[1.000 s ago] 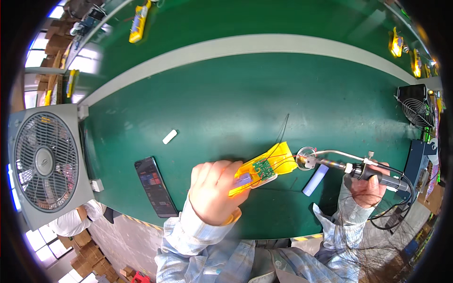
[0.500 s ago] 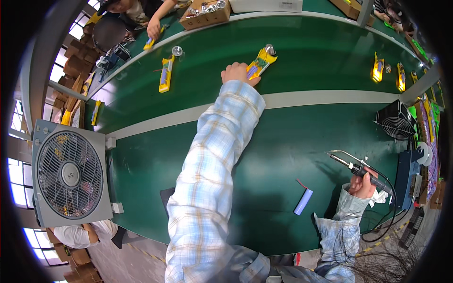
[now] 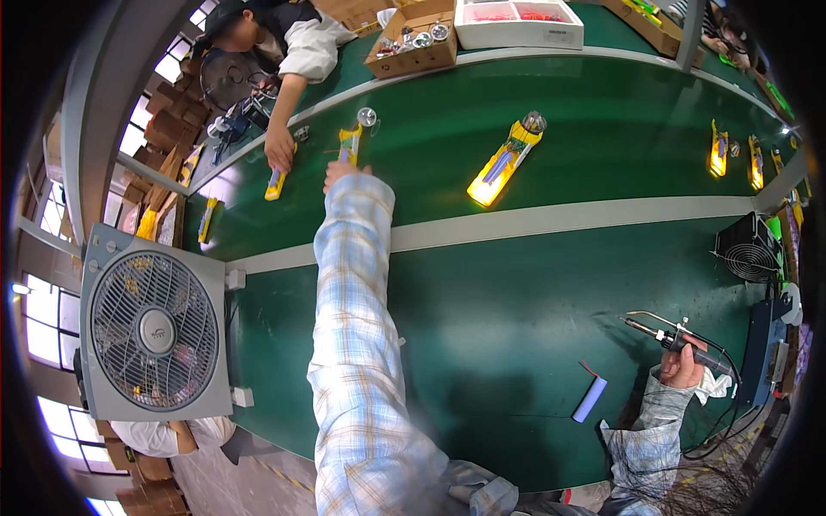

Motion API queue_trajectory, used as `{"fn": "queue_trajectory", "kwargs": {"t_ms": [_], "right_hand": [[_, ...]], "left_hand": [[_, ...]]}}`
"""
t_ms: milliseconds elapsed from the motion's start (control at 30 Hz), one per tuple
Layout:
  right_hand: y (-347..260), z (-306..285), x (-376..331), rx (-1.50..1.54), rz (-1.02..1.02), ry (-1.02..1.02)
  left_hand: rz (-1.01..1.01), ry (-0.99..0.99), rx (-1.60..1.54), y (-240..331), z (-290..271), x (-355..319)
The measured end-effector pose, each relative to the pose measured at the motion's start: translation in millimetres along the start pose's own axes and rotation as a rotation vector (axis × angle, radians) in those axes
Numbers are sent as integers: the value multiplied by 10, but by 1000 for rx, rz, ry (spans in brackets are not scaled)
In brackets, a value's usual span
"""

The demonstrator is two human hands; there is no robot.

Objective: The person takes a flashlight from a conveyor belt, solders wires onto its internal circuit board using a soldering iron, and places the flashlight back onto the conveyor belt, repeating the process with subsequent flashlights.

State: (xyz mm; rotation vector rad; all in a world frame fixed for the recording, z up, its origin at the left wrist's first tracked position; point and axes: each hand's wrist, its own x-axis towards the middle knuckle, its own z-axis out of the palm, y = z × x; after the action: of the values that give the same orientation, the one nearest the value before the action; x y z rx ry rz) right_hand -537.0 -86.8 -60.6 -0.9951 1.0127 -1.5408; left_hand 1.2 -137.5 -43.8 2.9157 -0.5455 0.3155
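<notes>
My left arm reaches across to the far strip of the bench. There my left hand closes over the near end of a yellow flashlight housing, whose round clear lamp head lies at its far end. To the right lies another open yellow flashlight, with a purple battery inside and a bright glow at its near end. In my right hand is a soldering iron, its tip pointing left above the green bench. A loose purple battery with a red wire lies left of that hand.
A grey box fan stands at the left edge, a small black fan at the right. Across the bench, a co-worker's hand holds a yellow flashlight. A cardboard box of lamp heads stands on the far shelf.
My left hand has let go of the middle flashlight and moved left onto another. The co-worker's hand has brought a flashlight onto the far strip. The whole view has shifted.
</notes>
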Motion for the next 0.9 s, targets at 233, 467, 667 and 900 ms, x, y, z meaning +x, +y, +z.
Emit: {"fn": "queue_trajectory", "kwargs": {"t_ms": [233, 467, 667, 900], "right_hand": [[-161, 171, -47, -30, 55, 32], [-269, 174, -195, -32, 98, -47], [-325, 174, -269, 49, 92, -112], [-340, 213, -308, 95, 120, -153]], "left_hand": [[165, 2, -231, -234, 7, -1], [712, -38, -748, -606, -902, -1399], [1035, -399, -556, -793, -1376, -2862], [1044, -476, -457, -863, -1115, -3433]]}}
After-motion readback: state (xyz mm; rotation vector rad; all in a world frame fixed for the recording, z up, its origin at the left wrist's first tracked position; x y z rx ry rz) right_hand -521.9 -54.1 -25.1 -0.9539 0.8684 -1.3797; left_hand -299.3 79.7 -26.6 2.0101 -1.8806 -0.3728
